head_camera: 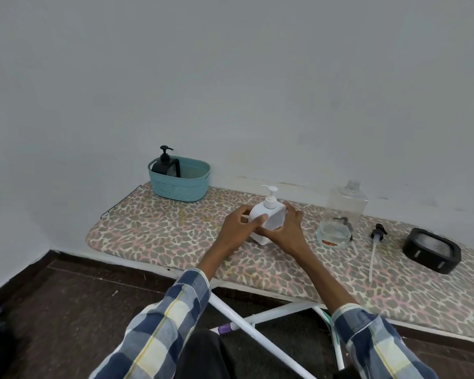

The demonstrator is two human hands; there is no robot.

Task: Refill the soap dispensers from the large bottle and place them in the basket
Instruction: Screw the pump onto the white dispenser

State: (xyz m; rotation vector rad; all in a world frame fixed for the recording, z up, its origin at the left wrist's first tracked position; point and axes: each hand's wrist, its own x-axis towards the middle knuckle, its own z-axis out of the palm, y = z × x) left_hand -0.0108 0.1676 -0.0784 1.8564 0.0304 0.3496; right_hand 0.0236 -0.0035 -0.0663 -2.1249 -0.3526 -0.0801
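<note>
Both hands, left hand (238, 225) and right hand (286, 228), curl their fingers round the white dispenser (267, 218), right of the basket (179, 177); keep it upright, pump seated; lower it beside the black dispenser (164, 164) inside.

The hands (266, 231) cover much of the white dispenser's (268, 214) body.

— Between white dispenser (267, 217) and teal basket (179, 177)?
— Bare patterned board cover (153, 228), nothing standing.
— To the right?
— Crowded: clear bottle (345, 207), loose pump (376, 247), black tray (431, 250).
</note>
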